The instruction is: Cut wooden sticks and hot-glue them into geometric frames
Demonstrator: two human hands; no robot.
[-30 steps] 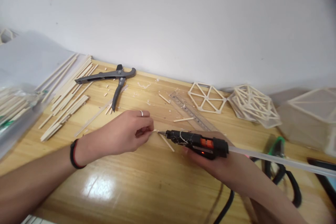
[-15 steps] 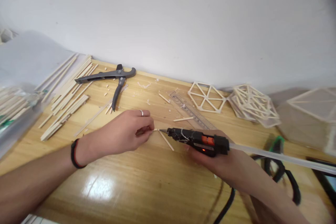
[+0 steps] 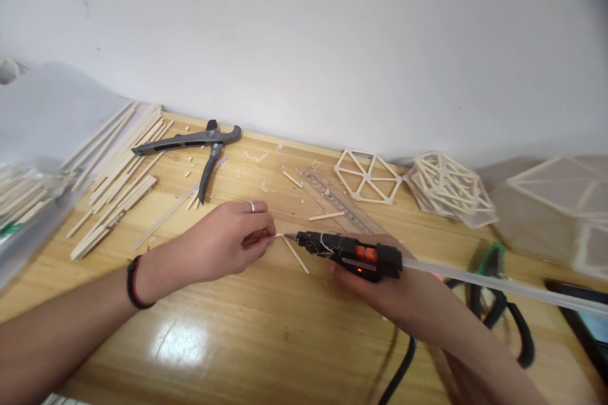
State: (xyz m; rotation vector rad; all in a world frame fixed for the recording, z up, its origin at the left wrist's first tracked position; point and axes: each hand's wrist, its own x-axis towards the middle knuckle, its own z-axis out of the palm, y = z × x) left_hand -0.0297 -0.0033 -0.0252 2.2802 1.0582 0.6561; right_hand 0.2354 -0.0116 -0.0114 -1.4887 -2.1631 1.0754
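My left hand (image 3: 237, 234), closed in a pinch, holds a short wooden stick (image 3: 278, 235) whose end pokes out past the fingertips. A second short wooden stick (image 3: 296, 254) lies on the table, slanting toward me, its far end close to the held one. Wrapped round the handle of a black hot glue gun (image 3: 354, 253) is my right hand (image 3: 375, 288); most of its fingers are hidden behind the gun. The nozzle points left at the spot where the two sticks come together. A small red light glows on the gun, and a long clear glue stick (image 3: 475, 278) sticks out of its back.
Black cutters (image 3: 209, 139) lie beside many loose wooden sticks (image 3: 118, 164) at the left. A clear ruler (image 3: 339, 199), a stick hexagon (image 3: 368, 177) and stacked stick frames (image 3: 451, 186) lie toward the wall. Green-and-black pliers (image 3: 494, 285) and the gun's cable (image 3: 403, 367) are at the right.
The whole view has shifted slightly. The glue gun's nozzle stays by the meeting point of the sticks, and my left hand keeps its pinch.
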